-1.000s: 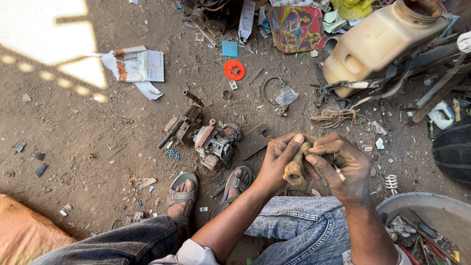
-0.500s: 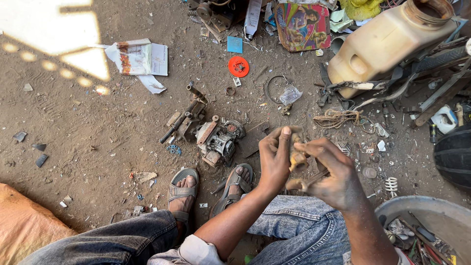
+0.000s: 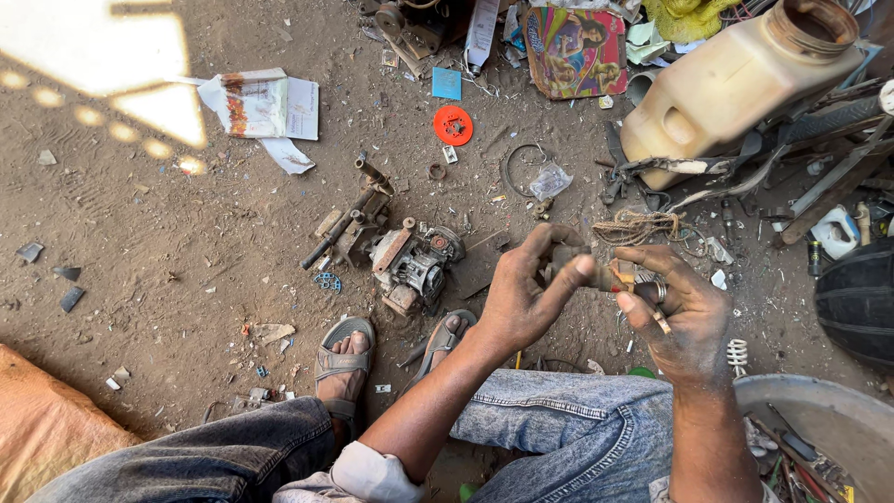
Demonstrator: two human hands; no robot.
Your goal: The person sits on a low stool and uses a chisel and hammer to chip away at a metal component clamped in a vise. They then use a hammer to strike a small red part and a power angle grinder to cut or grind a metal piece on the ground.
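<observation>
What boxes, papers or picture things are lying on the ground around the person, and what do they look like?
Folded white paper leaflet with a red and yellow picture: upper left, flat on the dirt.
Small blue square card: top middle.
Colourful rectangular printed picture packet, red-edged: top, right of the card.
Crumpled clear plastic bag: on the dirt below the packet.

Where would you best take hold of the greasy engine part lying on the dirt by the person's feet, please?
Probably by the dark rod sticking out at the upper left of the engine part, coming from the left: it is long and slim, while the main body looks lumpy and awkward.
</observation>
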